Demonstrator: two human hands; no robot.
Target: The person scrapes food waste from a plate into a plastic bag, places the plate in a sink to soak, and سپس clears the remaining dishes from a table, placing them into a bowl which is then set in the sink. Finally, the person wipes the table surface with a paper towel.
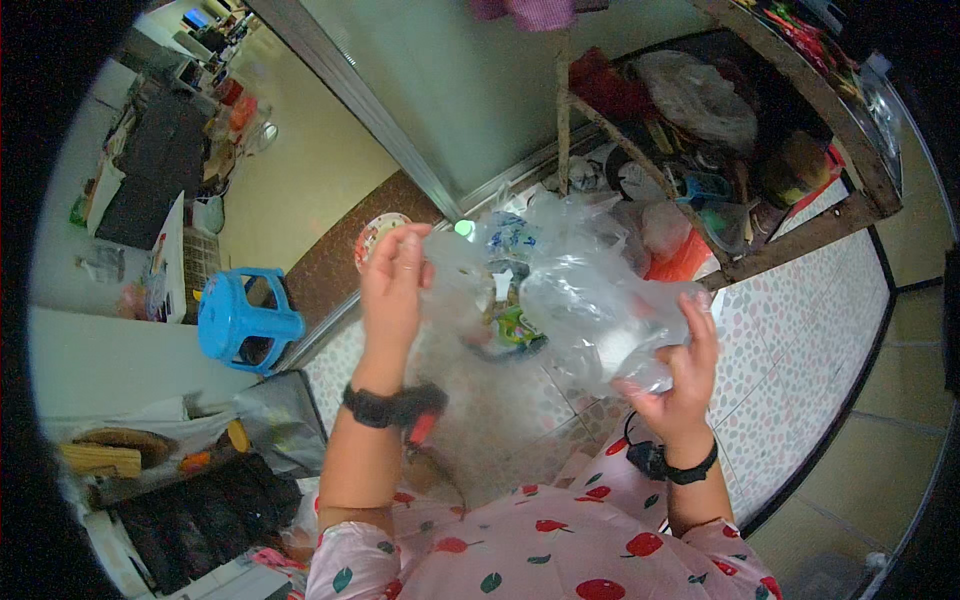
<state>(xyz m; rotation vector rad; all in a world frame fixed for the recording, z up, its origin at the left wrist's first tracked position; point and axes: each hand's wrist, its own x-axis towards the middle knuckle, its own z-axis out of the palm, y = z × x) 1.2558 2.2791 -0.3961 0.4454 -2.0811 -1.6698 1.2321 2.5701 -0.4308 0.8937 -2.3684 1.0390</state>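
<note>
A crumpled clear plastic bag point(577, 285) spreads between my two hands above the floor. At its left edge, my left hand point(394, 277) pinches the film, with the fingertips slightly blurred. My right hand point(682, 367) grips the right end of the bag between thumb and fingers. Something white point(619, 349) shows through the film near the right hand; I cannot tell what it is. Below and between the hands lie a green printed wrapper point(517, 326) and a piece of film with blue printing point(514, 236), partly hidden by the bag.
A blue plastic stool point(244, 319) stands at the left by the sliding door's metal frame point(375, 112). At the upper right is a rusty metal rack point(795, 236) with bags and containers on its lower level. A patterned plate point(382, 225) lies beyond my left hand, near the doorway.
</note>
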